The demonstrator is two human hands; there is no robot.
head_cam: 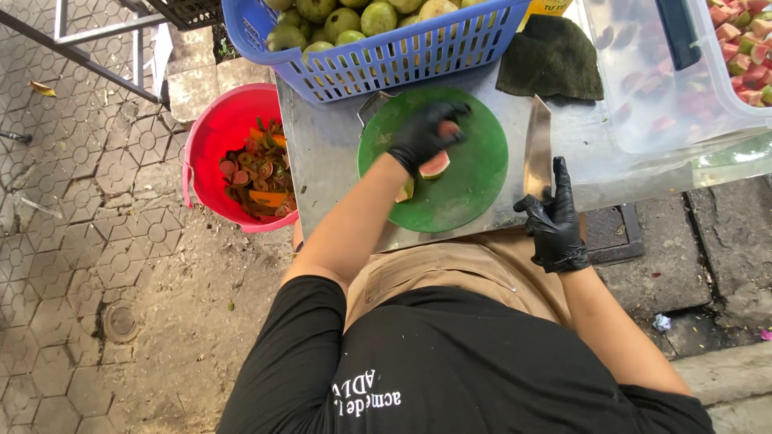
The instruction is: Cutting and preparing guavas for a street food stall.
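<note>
We press our left hand [422, 138] down on a pink-fleshed guava piece [435, 165] at the middle of the round green cutting board [474, 181], grip clenched on it, probably to steady it. Our right hand [553, 221] grasps a broad cleaver [537, 149], blade resting at the board's right edge. Behind stand a blue basket [378, 56] of guavas and a dark cloth [551, 60]; a red bucket [217, 137] of scraps sits left of the steel worktop [322, 153].

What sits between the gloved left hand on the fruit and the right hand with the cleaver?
Head view: only bare green cutting board lies between the left hand and the right hand holding the cleaver.
</note>
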